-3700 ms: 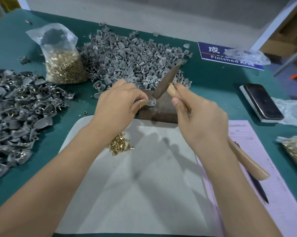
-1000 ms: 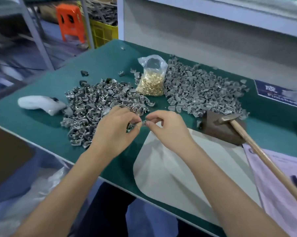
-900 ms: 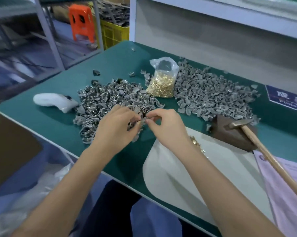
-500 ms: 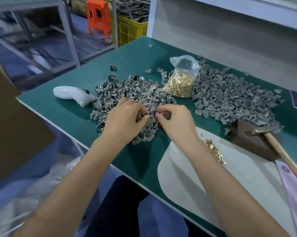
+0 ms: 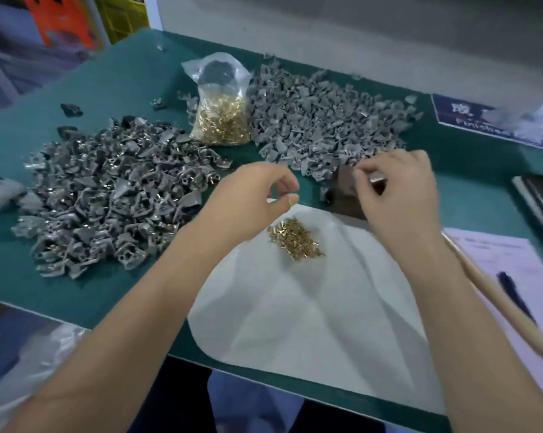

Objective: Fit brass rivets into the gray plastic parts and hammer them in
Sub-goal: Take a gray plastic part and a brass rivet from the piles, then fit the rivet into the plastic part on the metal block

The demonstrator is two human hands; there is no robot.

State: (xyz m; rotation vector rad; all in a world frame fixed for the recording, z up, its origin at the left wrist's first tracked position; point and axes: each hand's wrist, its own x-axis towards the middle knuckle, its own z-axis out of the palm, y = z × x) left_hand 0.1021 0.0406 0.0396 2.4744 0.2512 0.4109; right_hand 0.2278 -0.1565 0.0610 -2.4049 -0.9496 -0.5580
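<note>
The loose rivets (image 5: 295,238) are lying in a small heap on the white sheet (image 5: 310,307), just below and between both hands. The left hand (image 5: 254,201) is hovering just above-left of them, thumb and forefinger nearly meeting; blur is hiding whether anything is pinched. The right hand (image 5: 398,189) is reaching over the brown block (image 5: 345,195), fingers curled loosely; I cannot tell if it is holding a part. The unriveted parts (image 5: 323,126) are piled just beyond the block, nearer the right hand; the riveted pile (image 5: 107,195) is sitting well left. The hammer (image 5: 498,304) is lying right of the sheet, handle running toward the person. The left hand is nearer the rivets.
</note>
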